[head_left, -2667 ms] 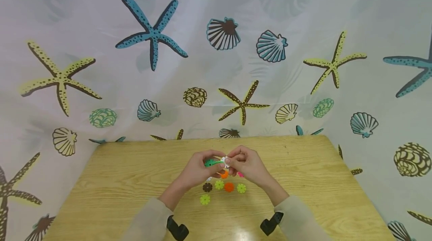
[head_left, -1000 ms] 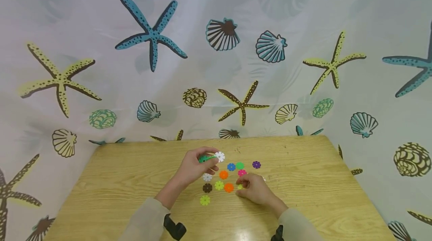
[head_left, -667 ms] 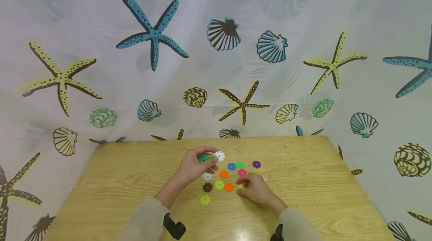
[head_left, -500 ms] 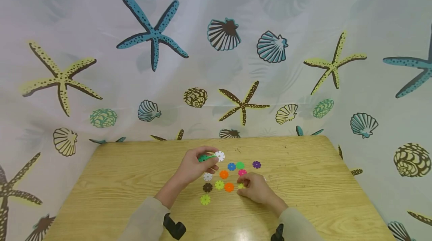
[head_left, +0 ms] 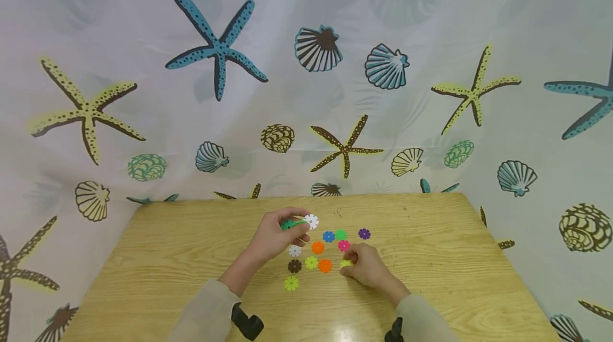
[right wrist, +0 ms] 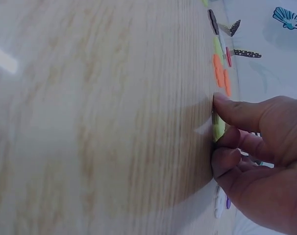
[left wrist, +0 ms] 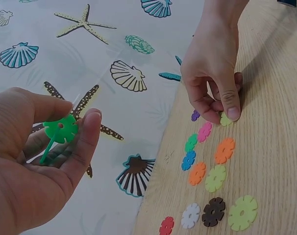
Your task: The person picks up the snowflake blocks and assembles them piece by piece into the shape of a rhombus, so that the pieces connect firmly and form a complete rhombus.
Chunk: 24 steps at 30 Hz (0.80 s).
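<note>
My left hand (head_left: 271, 235) pinches a few joined slotted flower-shaped discs above the table: a green disc (left wrist: 60, 128), another green one seen edge-on, and a white disc (head_left: 311, 221) at the right end. The white one is hidden in the left wrist view. On the table, my right hand (head_left: 367, 266) has thumb and fingers at the edges of a yellow-green slotted disc (right wrist: 218, 126), partly covering it. Close by are a pink disc (head_left: 344, 245) and an orange disc (head_left: 325, 266).
More loose discs lie around on the wooden table (head_left: 191, 257): blue (head_left: 328, 236), purple (head_left: 364, 234), brown (head_left: 294, 266), white (head_left: 295, 250) and yellow-green (head_left: 291, 283). A red disc (left wrist: 166, 225) shows under the left hand. A patterned curtain (head_left: 287, 97) hangs behind.
My right hand has left the joined discs, come down to the yellow-green disc at the right, and shifted it slightly rightward. My left hand has moved a little left, still holding the joined discs.
</note>
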Available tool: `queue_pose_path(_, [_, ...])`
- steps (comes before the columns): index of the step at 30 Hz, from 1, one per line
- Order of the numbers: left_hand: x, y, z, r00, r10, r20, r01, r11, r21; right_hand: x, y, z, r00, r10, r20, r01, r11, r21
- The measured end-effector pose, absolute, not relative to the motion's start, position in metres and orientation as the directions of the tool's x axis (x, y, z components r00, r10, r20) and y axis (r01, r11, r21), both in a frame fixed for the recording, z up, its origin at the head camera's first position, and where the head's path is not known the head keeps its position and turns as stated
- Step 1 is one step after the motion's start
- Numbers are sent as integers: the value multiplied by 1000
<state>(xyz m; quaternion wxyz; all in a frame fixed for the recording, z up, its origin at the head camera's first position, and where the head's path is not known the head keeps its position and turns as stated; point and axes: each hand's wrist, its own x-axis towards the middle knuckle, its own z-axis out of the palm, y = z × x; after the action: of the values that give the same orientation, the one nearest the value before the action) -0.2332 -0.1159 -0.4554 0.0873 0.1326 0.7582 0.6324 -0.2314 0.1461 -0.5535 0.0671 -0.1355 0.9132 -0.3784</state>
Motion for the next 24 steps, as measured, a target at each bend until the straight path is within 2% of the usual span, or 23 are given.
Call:
queue_pose_path(5, [-233,-115,-456,-949,312,31,86,162,983,-231,147,-554,-953,-303,-11,-207,676,-707])
queue_pose_path(12, [-233,-115,-455,-950,310,28,81,159,984,-230,148,-546,-943,-330,41,-245,609,-755])
queue_pose_path(19, [-232,-115,-453,-950,312,26,79,157,984,-237,149,-524,-947,-310,85,-229,463,-856])
queue_pose_path(24, [-231,-114,-451,-951,310,13,65,158,985,-239,147,-505,-936,-320,147,-268,374,-888])
